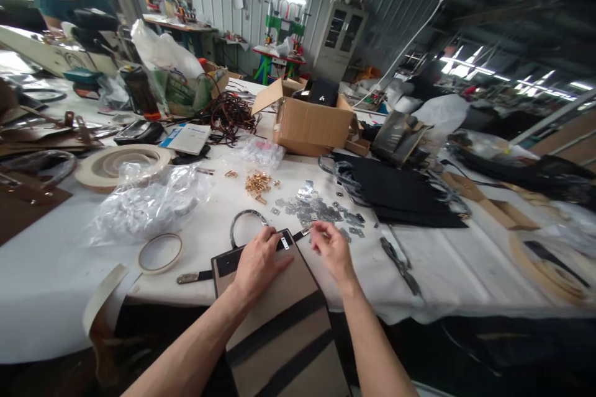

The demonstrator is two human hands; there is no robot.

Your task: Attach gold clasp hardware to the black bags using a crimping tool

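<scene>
The bag (298, 294) is tan with black stripes. It lies slanted, its top on the desk (447, 267), its bottom past the edge. Short black straps (205, 275) poke out both sides.

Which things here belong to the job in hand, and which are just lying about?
In the job, apparently:
- panel, under the left hand
- strap, at the right hand
- probably metal plates, gold pieces

Seemingly just lying about:
- carton
- booklet
- tape roll
</scene>
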